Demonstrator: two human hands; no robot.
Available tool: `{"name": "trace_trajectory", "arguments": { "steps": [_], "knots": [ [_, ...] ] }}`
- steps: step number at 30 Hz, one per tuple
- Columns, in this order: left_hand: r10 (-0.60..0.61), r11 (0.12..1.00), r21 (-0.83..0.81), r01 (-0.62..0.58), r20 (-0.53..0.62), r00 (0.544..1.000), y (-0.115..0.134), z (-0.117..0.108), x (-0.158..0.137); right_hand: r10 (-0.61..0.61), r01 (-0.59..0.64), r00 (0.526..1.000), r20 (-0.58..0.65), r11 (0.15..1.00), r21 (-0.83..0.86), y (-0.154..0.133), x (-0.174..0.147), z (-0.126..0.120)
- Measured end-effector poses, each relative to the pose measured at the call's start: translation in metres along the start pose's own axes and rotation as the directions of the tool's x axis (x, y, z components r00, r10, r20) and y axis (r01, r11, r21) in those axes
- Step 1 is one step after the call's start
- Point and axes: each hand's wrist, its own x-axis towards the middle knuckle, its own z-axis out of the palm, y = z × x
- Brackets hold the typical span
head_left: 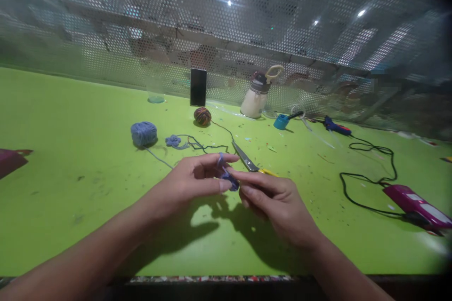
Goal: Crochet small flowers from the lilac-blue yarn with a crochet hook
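My left hand (pixel 201 176) pinches a small blue-purple crochet piece (pixel 231 181) between thumb and fingers. Blue yarn (pixel 221 159) loops around its raised index finger. My right hand (pixel 271 195) is closed close beside it, on what looks like a thin crochet hook (pixel 226 169); the fingers hide most of it. To the left lies the blue yarn ball (pixel 143 134), its strand running toward my left hand. A finished-looking blue crochet flower (pixel 173 140) rests near the ball. Just beyond my hands are scissors (pixel 247 157) with yellow handles.
A multicoloured yarn ball (pixel 202 116) trails dark yarn. Behind stand a phone-like black slab (pixel 198 87), a clear cup (pixel 156 91) and a bottle (pixel 254 99). Rightward are a blue container (pixel 281 122), a glue gun (pixel 337 126) and a magenta power strip (pixel 418 204) with black cord.
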Motion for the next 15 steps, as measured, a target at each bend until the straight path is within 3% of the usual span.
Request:
{"name": "trace_trajectory", "arguments": {
  "steps": [5, 9, 15],
  "knots": [
    [-0.022, 1.0, 0.011, 0.022, 0.0, 1.0, -0.0008, -0.0031, 0.0034, 0.029, -0.029, 0.999, 0.043, 1.0, -0.004, 0.001, 0.0004, 0.0019],
    [0.02, 0.998, 0.053, -0.02, -0.002, 1.0, -0.0016, -0.0027, 0.0052, 0.101, -0.101, 0.995, 0.004, 0.995, 0.006, 0.0019, 0.0003, 0.0021],
    [0.072, 0.969, 0.237, -0.066, -0.017, 0.997, 0.0015, 0.0006, 0.0026, 0.133, -0.134, 0.99, -0.037, 0.991, -0.014, 0.0025, 0.0019, 0.0027]
  ]
}}
